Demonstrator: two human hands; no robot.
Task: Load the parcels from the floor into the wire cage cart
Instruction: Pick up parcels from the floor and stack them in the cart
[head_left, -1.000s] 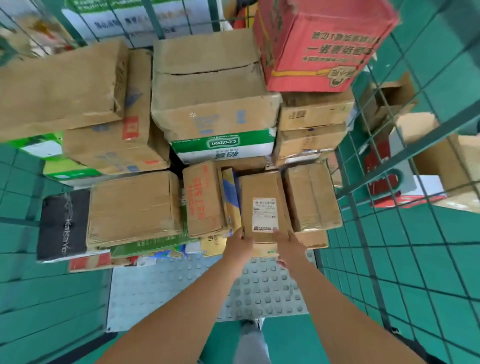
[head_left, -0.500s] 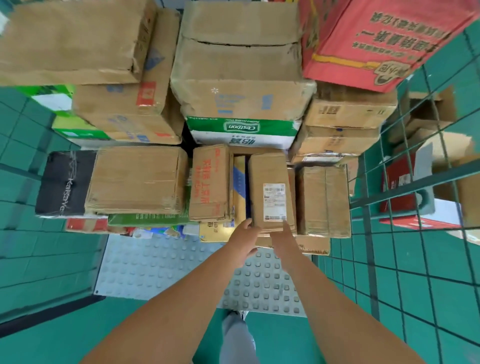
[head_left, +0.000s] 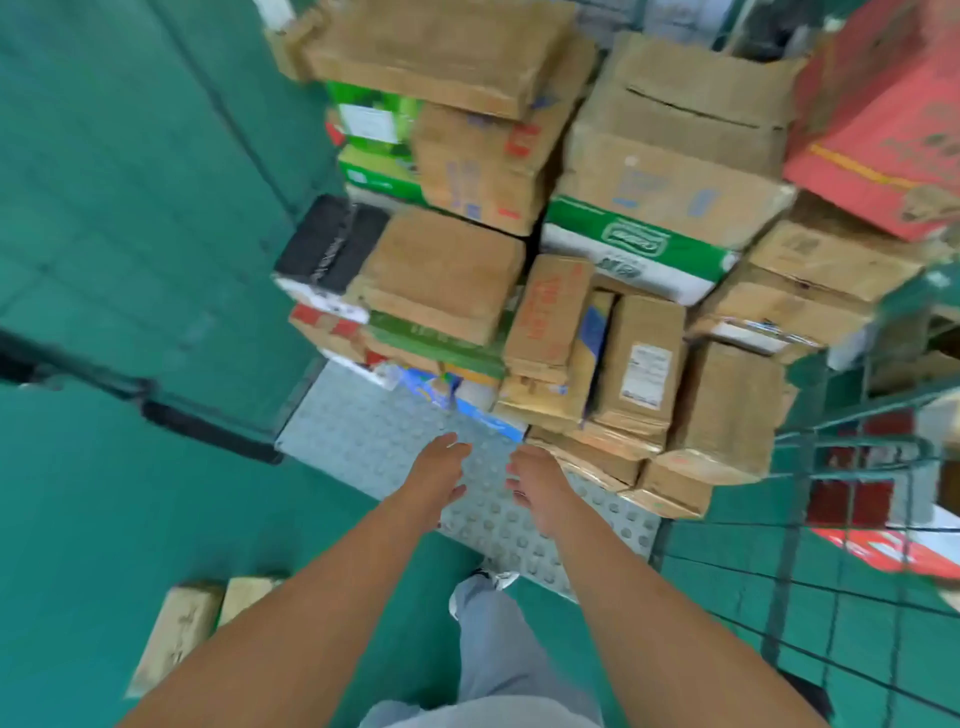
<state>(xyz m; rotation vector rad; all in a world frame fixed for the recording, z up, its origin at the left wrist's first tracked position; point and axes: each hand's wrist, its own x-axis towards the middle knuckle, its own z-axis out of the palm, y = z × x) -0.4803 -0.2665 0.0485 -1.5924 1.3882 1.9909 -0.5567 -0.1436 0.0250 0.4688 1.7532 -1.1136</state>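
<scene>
Green floor (head_left: 130, 509) fills the left and lower view; a grey studded deck plate (head_left: 374, 447) marks the base of the wire cage cart (head_left: 841, 426), whose green mesh side stands at right.

Item: stacked parcels (head_left: 441, 275), mostly brown cardboard, fill the cart from deck to top of view. Larger cartons sit high and to the rear; slimmer ones stand on edge in the lower front row, apparently packed upright to use the narrow gaps.

Item: labelled parcel (head_left: 641, 364), brown, white shipping label facing out. It stands on edge between a carton with red lettering (head_left: 550, 312) and a plain brown carton (head_left: 727, 410), wedged so its neighbours keep it upright.

Item: red carton (head_left: 883, 119), upper right, tilted, resting on cartons beneath it.

Item: black-and-white box (head_left: 327, 249), left end of the middle tier, overhanging the deck edge.

Item: two parcels on the floor (head_left: 182, 634), pale brown, lower left, well apart from the cart and not yet loaded. Blur hides any labels.

Item: left hand (head_left: 436, 478), fingers loosely spread, holding nothing, above the deck plate.

Item: right hand (head_left: 540, 483), fingers relaxed and slightly curled, also empty, just beside the left and near the front row without touching it.

Judgement: both hands are free, so the next parcel likely comes from the floor at lower left.
</scene>
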